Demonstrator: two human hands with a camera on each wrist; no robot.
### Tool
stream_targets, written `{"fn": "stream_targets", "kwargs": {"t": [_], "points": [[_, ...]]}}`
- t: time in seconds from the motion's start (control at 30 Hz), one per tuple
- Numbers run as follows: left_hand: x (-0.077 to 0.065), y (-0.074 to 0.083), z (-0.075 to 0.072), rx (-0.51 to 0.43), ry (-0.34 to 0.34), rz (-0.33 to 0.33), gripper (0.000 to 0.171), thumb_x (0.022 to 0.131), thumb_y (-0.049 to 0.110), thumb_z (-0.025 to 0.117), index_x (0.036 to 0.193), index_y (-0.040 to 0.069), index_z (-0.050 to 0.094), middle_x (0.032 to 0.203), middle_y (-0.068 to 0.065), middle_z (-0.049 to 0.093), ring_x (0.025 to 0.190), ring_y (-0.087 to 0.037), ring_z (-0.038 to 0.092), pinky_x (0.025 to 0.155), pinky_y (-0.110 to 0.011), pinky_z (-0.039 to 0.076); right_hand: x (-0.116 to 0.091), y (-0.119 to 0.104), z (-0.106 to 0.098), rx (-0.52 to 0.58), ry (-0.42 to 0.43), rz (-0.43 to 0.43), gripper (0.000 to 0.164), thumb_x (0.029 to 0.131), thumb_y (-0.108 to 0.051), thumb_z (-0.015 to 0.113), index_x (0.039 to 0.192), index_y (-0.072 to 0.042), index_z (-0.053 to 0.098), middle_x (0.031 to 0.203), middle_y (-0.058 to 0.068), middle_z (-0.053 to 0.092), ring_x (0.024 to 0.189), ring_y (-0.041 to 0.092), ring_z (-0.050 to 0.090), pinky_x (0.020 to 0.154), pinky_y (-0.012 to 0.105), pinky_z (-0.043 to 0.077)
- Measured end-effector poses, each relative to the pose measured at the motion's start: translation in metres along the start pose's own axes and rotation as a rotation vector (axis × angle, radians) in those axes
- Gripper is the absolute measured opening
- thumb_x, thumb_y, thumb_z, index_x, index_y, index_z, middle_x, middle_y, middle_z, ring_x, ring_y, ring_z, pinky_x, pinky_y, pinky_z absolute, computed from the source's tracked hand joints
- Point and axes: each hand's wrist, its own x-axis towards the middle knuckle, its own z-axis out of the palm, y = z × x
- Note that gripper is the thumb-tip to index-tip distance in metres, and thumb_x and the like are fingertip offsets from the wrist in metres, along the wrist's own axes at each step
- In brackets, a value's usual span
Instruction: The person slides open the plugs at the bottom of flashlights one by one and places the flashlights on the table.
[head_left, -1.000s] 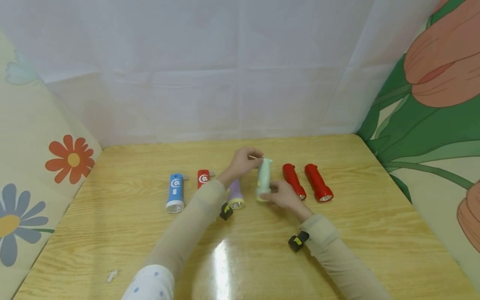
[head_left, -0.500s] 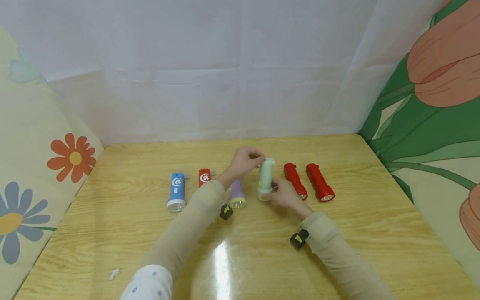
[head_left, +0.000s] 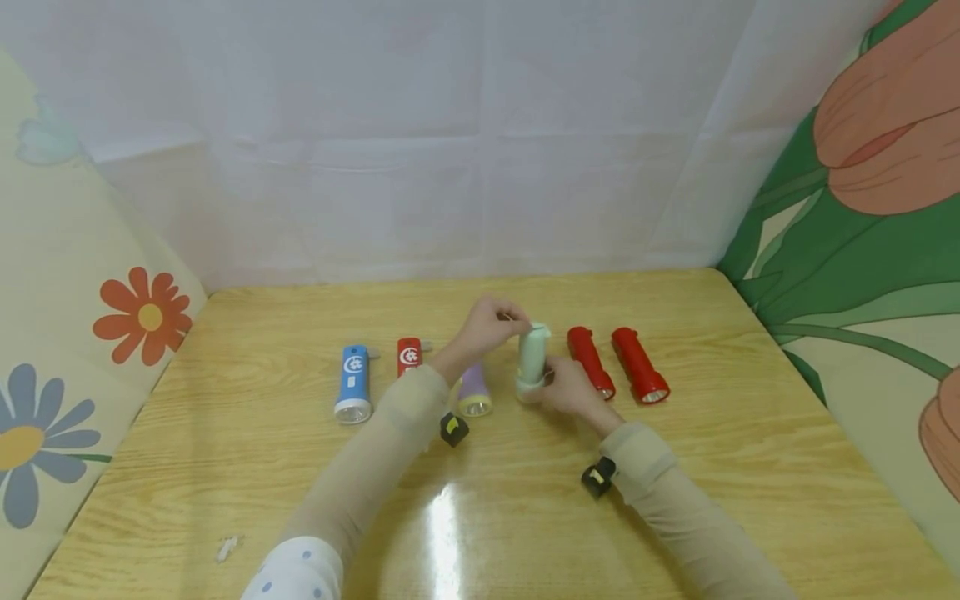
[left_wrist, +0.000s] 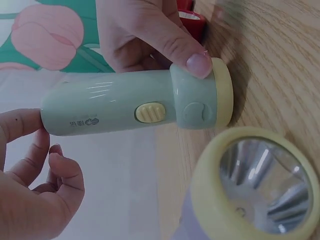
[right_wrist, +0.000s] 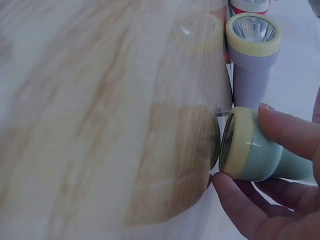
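Note:
A pale green flashlight (head_left: 532, 357) with a cream lens ring and cream slide switch stands nearly upright, lens end down, close over the table (head_left: 517, 492). My right hand (head_left: 568, 387) grips it around the head, thumb on one side and fingers on the other. At the tail end, the thumb and index finger of my left hand (head_left: 491, 325) pinch the edge, as the left wrist view shows; the other fingers are curled. Just left of it lies a purple flashlight (head_left: 472, 387) with a cream ring, partly behind my left wrist.
Two red flashlights (head_left: 591, 362) lie side by side to the right. On the left are a blue flashlight (head_left: 352, 383) and a red one with a white logo (head_left: 408, 354), partly covered by my left sleeve. A white curtain (head_left: 480, 167) hangs behind the table.
The green flashlight has tipped a little more upright, its tail end slightly lower and further right. My left fingers have followed the tail; my right hand keeps its grip on the head.

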Motion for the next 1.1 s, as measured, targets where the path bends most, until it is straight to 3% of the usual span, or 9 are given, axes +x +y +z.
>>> {"fn": "stream_targets", "kwargs": {"t": [0.33, 0.57, 0.8, 0.93, 1.1], "points": [[-0.009, 0.005, 0.000, 0.034, -0.025, -0.006, 0.006, 0.076, 0.009, 0.069, 0.081, 0.005, 0.068, 0.082, -0.002, 0.062, 0.066, -0.013, 0.050, 0.055, -0.021, 0.043, 0.003, 0.001, 0.002, -0.054, 0.036, -0.018, 0.043, 0.067, -0.015, 0.079, 0.101, 0.003, 0.059, 0.089, 0.012, 0.064, 0.080, 0.023, 0.058, 0.071, 0.036, 0.049], [-0.016, 0.008, 0.002, -0.011, -0.071, -0.019, 0.006, 0.075, 0.006, 0.069, 0.080, 0.002, 0.068, 0.074, -0.002, 0.058, 0.063, -0.011, 0.044, 0.055, -0.020, 0.038, 0.005, 0.002, 0.003, -0.086, 0.046, -0.026, 0.054, 0.062, -0.014, 0.082, 0.104, 0.006, 0.056, 0.095, 0.018, 0.063, 0.087, 0.028, 0.059, 0.079, 0.042, 0.047], [-0.020, 0.010, 0.003, -0.015, -0.071, -0.017, 0.007, 0.075, 0.005, 0.068, 0.080, 0.001, 0.068, 0.077, -0.003, 0.061, 0.066, -0.012, 0.046, 0.057, -0.021, 0.040, 0.005, 0.002, 0.003, -0.082, 0.049, -0.023, 0.058, 0.059, -0.013, 0.084, 0.106, 0.007, 0.056, 0.097, 0.019, 0.063, 0.089, 0.029, 0.058, 0.082, 0.043, 0.046], [-0.020, 0.009, 0.003, -0.033, -0.057, -0.049, 0.008, 0.074, 0.006, 0.070, 0.080, 0.002, 0.068, 0.079, -0.003, 0.062, 0.070, -0.013, 0.049, 0.062, -0.022, 0.042, 0.005, 0.001, 0.003, -0.074, 0.046, -0.017, 0.057, 0.058, -0.013, 0.084, 0.104, 0.006, 0.056, 0.096, 0.018, 0.063, 0.088, 0.029, 0.058, 0.081, 0.042, 0.047], [-0.020, 0.010, 0.003, -0.069, -0.049, -0.136, 0.009, 0.073, 0.008, 0.072, 0.078, 0.004, 0.067, 0.082, -0.002, 0.062, 0.077, -0.015, 0.051, 0.068, -0.028, 0.044, 0.004, 0.000, 0.002, -0.068, 0.040, -0.021, 0.060, 0.057, -0.011, 0.085, 0.106, 0.006, 0.055, 0.098, 0.019, 0.062, 0.090, 0.030, 0.058, 0.083, 0.043, 0.046]]}}
